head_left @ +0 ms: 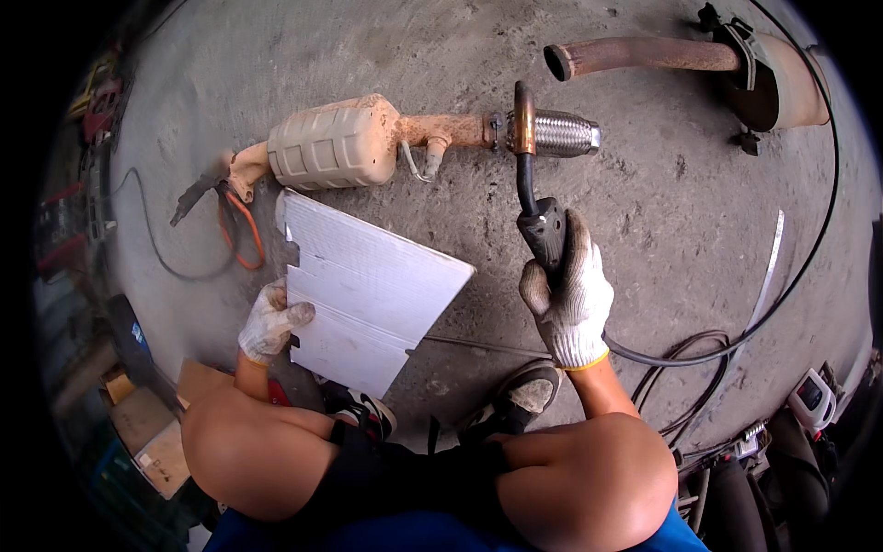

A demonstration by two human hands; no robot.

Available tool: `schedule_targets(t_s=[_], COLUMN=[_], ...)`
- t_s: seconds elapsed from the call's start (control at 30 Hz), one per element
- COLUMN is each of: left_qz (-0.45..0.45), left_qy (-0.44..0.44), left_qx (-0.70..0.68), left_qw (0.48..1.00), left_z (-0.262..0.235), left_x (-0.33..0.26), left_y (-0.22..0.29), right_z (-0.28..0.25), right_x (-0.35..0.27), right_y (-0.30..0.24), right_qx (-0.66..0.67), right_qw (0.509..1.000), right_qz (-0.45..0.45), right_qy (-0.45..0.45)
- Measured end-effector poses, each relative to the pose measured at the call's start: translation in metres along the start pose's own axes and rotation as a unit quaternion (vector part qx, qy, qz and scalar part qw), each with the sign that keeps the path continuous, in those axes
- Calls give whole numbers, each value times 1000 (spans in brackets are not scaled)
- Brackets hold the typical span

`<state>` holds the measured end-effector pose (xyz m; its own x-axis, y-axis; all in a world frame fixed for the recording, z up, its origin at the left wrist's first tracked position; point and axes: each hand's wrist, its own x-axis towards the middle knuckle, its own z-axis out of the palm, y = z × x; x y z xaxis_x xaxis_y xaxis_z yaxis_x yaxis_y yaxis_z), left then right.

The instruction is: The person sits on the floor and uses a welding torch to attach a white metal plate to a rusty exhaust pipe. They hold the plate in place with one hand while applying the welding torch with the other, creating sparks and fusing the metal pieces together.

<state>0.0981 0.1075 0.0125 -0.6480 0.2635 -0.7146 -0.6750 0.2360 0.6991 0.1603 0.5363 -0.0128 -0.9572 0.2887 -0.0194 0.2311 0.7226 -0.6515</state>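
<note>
"Well, here we are, looking down on two gloved hands, and the left hand point(267, 324), left of centre, has a white board point(372, 285) by its left edge!"

"We see the thumb laid across the face and the fingers going behind, so they're pinching the board; how those hidden fingers sit, we can't tell."

"Over to right of centre, the right hand point(578, 308) is wrapped around the black handle of a torch point(544, 232)!"

"Thumb on the left, one finger up the right side, and the others we can't make out clearly. Up goes the neck to a copper-coloured tip, right across the exhaust pipe point(333, 143) in the upper middle!"

"Touching it or just above? We can't tell from here. The pipe lies on the grey floor point(460, 221), pale ribbed can to the left, braided sleeve to the right."

"And by its left end we spot a clamp point(255, 241) with an orange handle."

"Upper right, we've a second pipe point(644, 60), rusty brown, while a black cable point(835, 175) sweeps down the right side, crossing a thin metal strip point(771, 248)!"
</note>
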Motion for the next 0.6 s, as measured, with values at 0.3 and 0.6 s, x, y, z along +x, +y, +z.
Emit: schedule_targets(t_s=[0.3,0.6], left_qz=[117,186], left_qy=[91,137], left_qx=[-93,-129], left_qw=[985,964], left_z=[-9,2], left_x=[19,46], left_y=[-22,26], right_z=[12,20], right_x=[10,15], right_y=[1,-5], right_qx=[-67,-158], right_qw=[997,986], right_qz=[-22,2], right_qy=[25,-53])
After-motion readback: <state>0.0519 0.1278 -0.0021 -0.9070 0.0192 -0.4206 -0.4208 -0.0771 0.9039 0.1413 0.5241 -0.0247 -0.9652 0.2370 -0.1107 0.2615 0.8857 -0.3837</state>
